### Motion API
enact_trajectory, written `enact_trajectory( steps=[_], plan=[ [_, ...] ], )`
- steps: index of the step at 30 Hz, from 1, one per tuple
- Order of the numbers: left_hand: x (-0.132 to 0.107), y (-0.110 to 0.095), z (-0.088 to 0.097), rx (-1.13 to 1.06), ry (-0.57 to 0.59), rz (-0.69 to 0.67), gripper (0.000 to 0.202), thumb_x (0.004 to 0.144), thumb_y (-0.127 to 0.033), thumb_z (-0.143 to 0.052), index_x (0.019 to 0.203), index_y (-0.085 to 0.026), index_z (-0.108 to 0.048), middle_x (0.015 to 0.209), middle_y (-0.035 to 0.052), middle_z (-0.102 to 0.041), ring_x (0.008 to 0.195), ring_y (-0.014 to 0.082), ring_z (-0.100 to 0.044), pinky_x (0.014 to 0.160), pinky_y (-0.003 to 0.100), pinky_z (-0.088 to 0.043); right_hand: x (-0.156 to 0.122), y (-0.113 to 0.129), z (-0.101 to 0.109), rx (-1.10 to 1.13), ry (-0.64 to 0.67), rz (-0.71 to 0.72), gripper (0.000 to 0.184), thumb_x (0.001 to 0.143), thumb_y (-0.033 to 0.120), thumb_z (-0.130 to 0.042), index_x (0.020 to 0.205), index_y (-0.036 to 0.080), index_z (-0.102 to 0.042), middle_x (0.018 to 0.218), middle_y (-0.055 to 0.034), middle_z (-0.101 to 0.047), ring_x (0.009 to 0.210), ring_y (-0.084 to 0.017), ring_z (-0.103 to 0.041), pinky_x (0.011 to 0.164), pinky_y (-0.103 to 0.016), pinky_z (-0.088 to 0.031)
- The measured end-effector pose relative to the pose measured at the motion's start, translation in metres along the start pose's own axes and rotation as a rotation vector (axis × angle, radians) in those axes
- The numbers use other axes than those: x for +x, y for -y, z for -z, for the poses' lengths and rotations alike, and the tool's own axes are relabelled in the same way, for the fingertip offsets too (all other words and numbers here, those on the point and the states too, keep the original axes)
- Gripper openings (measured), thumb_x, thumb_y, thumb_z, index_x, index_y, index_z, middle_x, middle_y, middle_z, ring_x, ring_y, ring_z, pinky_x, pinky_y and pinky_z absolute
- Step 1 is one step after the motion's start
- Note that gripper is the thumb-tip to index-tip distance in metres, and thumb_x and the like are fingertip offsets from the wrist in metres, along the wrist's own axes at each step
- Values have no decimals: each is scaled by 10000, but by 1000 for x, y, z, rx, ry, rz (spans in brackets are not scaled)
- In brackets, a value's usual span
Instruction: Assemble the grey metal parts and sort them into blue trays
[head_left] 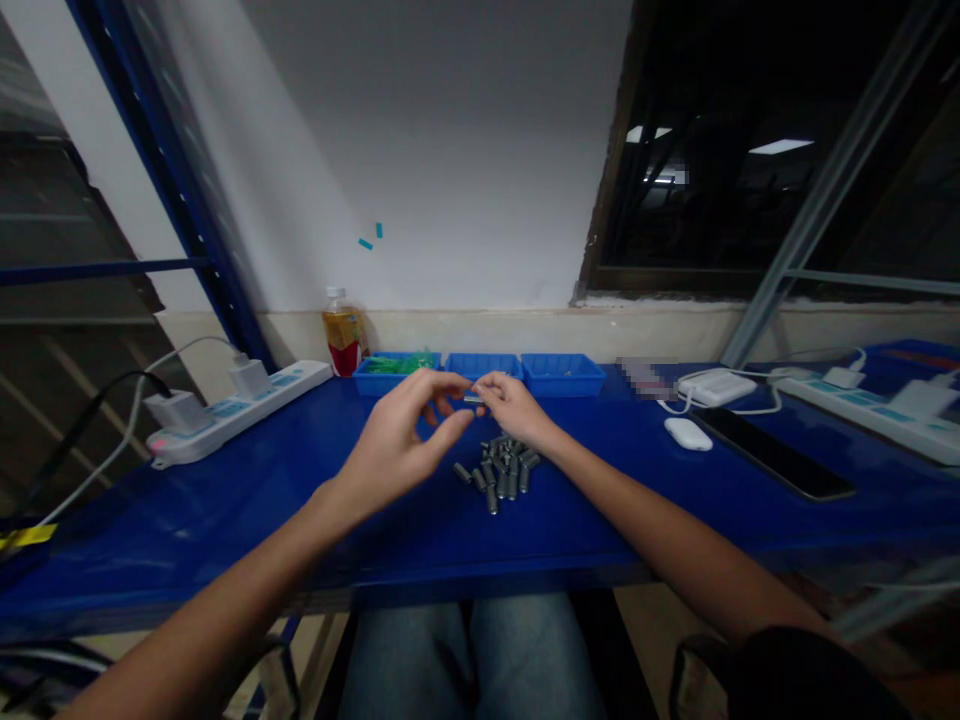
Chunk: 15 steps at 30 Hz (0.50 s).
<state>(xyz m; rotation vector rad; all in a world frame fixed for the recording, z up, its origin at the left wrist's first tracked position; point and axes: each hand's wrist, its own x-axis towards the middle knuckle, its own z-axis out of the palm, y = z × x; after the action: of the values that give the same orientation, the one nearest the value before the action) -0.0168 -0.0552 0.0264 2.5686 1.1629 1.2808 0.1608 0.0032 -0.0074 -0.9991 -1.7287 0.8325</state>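
Both hands are raised over a blue table. My right hand pinches a small grey cylindrical part at its fingertips. My left hand faces it, thumb and forefinger curled toward the same part, other fingers spread; whether it touches the part is unclear. Below the hands lies a pile of several small grey metal cylinders.
Three blue bins line the back: one with green pieces, a middle one, a right one. A drink bottle and a power strip stand left. A phone, a white mouse and chargers lie right.
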Motion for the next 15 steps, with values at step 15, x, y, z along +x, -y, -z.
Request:
enact_trajectory(
  steps=[15],
  plan=[
    [28, 51, -42, -17, 181, -87, 192, 873, -296, -460, 924, -148, -570, 858, 65, -611, 783, 174, -565, 716, 289, -447, 0, -11, 2, 3, 2, 13, 200, 864, 362, -438, 850, 175, -507, 620, 16, -577, 592, -118, -552, 594, -236, -401]
  ],
)
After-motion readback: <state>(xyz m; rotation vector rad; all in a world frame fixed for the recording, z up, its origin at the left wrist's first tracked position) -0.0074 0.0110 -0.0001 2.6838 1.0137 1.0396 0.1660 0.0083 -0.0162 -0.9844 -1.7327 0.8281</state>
